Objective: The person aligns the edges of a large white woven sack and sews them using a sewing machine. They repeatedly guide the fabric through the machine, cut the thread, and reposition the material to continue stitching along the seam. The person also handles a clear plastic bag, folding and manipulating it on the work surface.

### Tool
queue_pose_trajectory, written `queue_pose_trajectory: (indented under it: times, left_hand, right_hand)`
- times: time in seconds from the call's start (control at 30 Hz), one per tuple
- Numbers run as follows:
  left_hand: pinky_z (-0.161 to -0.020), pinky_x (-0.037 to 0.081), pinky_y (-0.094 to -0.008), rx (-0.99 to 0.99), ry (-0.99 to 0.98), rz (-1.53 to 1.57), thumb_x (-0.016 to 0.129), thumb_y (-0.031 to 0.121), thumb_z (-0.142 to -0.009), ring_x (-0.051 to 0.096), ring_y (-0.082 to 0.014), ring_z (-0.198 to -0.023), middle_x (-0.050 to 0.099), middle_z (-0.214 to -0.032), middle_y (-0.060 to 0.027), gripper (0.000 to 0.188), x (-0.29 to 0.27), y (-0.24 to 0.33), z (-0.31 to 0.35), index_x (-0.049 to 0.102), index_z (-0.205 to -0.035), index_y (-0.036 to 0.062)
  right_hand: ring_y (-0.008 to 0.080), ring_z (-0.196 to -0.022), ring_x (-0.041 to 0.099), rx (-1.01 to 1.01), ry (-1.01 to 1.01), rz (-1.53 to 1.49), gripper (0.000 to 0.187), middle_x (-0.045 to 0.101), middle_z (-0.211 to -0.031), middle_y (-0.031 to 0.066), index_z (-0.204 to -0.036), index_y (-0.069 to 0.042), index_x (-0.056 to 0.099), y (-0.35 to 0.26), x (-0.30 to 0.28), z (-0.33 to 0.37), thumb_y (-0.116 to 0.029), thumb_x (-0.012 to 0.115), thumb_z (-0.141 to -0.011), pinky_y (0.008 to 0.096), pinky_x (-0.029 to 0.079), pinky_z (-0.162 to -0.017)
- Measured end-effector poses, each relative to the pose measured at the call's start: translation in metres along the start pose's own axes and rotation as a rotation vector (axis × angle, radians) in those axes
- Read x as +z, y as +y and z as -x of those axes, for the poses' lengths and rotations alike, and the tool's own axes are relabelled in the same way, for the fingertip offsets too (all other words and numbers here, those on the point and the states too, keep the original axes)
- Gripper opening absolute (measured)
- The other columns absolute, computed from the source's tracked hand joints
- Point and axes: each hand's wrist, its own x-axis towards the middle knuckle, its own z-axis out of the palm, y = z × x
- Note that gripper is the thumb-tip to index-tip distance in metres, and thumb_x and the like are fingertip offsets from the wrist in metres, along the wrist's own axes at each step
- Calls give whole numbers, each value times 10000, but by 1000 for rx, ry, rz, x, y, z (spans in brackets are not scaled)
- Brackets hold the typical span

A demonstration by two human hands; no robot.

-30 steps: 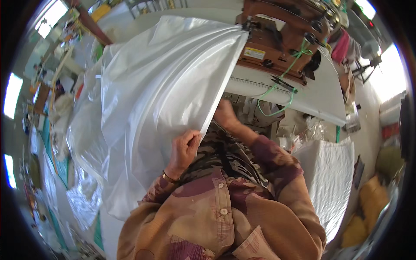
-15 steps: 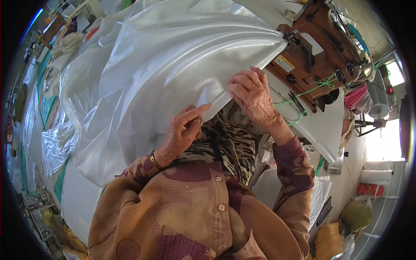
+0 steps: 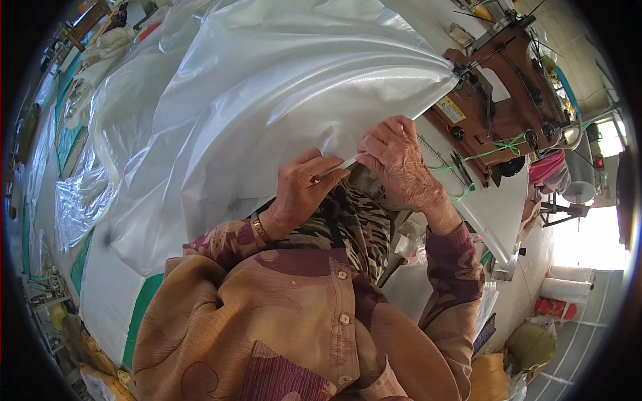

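Both hands are clamped on the edge of a big white sheet, near the middle of the view. The left hand pinches the folded hem between thumb and fingers; the right hand, just at its 2 o'clock, grips the same hem with its fingers curled over it. The two hands are close together, nearly touching along the fold.

The sheet is glossy and translucent. It spreads up and away from the hands toward 10 to 12 o'clock, covering most of the desk, and narrows to a gathered point at 2 o'clock, where it meets a brown sewing machine. Green thread runs across the machine's front.

A gold bracelet sits on the left wrist. The sleeves are patterned tan and maroon. At 9 o'clock, more clear sheeting lies crumpled.
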Motion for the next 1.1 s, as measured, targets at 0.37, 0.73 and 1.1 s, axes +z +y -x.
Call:
queue_pose_trajectory:
  times: [0.37, 0.73, 1.1]
  left_hand:
    - [-564, 475, -364, 276, -105, -282, 665, -14, -866, 606, -283, -647, 594, -838, -114, 312, -15, 11, -9, 700, -1174, 18]
    - [-641, 498, -428, 286, -372, -226, 646, 8, -861, 618, -315, -701, 588, -826, -123, 435, -23, 18, -35, 568, -1289, 23]
    - [-545, 501, -372, 383, -420, -374, 629, 22, -852, 629, -270, -668, 578, -803, -104, 383, -35, 27, -46, 541, -1220, -39]
  right_hand:
    - [278, -905, 567, -1, -15, -12, 185, 572, -862, 63, -856, -83, 616, 1, -2, -8, -214, 735, -804, 420, 427, -853]
    - [294, -820, 598, -3, -83, -43, 322, 593, -804, 76, -757, -77, 607, 37, -21, -20, -333, 800, -742, 421, 472, -749]
    - [324, -766, 556, 195, -141, -97, 458, 547, -755, 123, -758, -11, 564, 102, -50, -23, -397, 805, -712, 419, 462, -724]
